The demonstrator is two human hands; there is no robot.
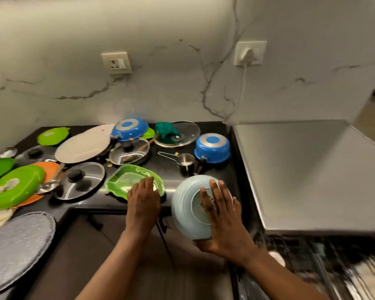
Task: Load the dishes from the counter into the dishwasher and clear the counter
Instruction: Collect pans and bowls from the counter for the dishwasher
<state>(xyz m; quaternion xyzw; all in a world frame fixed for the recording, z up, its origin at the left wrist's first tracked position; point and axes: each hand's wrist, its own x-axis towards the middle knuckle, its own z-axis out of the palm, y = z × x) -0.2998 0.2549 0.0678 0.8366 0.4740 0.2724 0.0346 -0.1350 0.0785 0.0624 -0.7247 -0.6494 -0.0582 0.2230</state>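
Observation:
My right hand (223, 215) holds a pale blue bowl (185, 204) tipped on its side off the counter's front edge, fingers flat across its base and thumb under its rim. My left hand (143, 198) rests, fingers straight, on the near edge of a clear green tray (126, 177) on the black counter (165, 165). At the lower right, the dishwasher's rack (333, 267) shows blurred below its steel top (301, 169).
Dishes crowd the counter: two overturned blue pots (212, 147), a glass lid (182, 132) with a green scrubber, a steel cup (185, 162), steel lids (80, 180), green and orange plates (17, 187), a grey round plate (15, 245) at front left. A plugged cable hangs from the wall socket (249, 54).

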